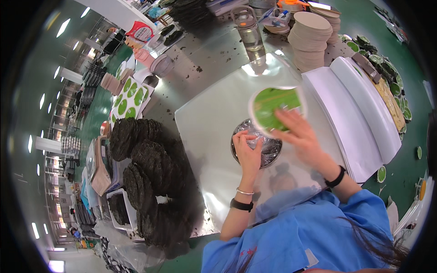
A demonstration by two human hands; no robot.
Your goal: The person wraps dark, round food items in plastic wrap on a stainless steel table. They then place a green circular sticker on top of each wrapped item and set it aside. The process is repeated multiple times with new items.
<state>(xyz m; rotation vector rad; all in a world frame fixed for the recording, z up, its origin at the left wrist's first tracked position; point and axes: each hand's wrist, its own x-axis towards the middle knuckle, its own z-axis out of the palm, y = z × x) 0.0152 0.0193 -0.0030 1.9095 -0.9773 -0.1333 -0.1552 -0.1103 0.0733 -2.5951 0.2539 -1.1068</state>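
A dark round disc wrapped in clear plastic film (273, 150) lies on the shiny work surface (218, 112) before me. My left hand (247, 150) rests over its left part with curled fingers and thumb touching the film. Whether they pinch the film cannot be told. Above and to the right, my right hand (300, 136) holds a round green printed label with a white edge (269, 102). The label is bent and blurred, raised over the far edge of the disc and hiding part of it.
Stacked dark dried seaweed-like discs (153, 163) crowd the left. White sheets (344, 126) lie right, near green-labelled packs (396, 82). Round cardboard discs (309, 41) and a clear water bottle (249, 34) stand at the back. Sheets of green labels (129, 99) lie far left.
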